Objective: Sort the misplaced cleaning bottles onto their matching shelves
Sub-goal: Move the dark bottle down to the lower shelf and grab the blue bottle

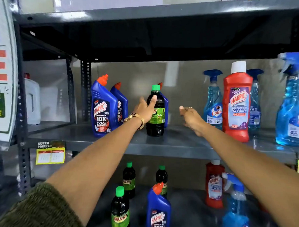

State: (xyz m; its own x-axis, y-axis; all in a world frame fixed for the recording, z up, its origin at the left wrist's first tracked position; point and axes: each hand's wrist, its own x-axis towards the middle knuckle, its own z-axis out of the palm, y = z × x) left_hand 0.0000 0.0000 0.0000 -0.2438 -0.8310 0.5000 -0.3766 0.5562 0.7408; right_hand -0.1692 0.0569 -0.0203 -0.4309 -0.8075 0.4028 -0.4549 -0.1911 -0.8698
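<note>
My left hand (pixel 145 109) grips a dark bottle with a green cap (pixel 156 113) that stands on the middle shelf (pixel 178 145), among blue Harpic bottles (pixel 102 108). My right hand (pixel 190 117) hovers to the right of it, fingers loosely curled, holding nothing. Further right on the same shelf stand a red Harpic bathroom cleaner (pixel 237 103) and blue Colin spray bottles (pixel 212 102). On the lower shelf (pixel 192 214) stand more dark green-capped bottles (pixel 120 210), a blue Harpic bottle (pixel 158 211), a red Harpic bottle (pixel 214 184) and a Colin sprayer (pixel 236 211).
A white jug (pixel 32 99) stands on the neighbouring rack at the left. A promotional sign (pixel 3 72) hangs at the left edge. Yellow price tags (pixel 50 156) are fixed to the shelf front. The shelf above (pixel 149 15) overhangs the bottles.
</note>
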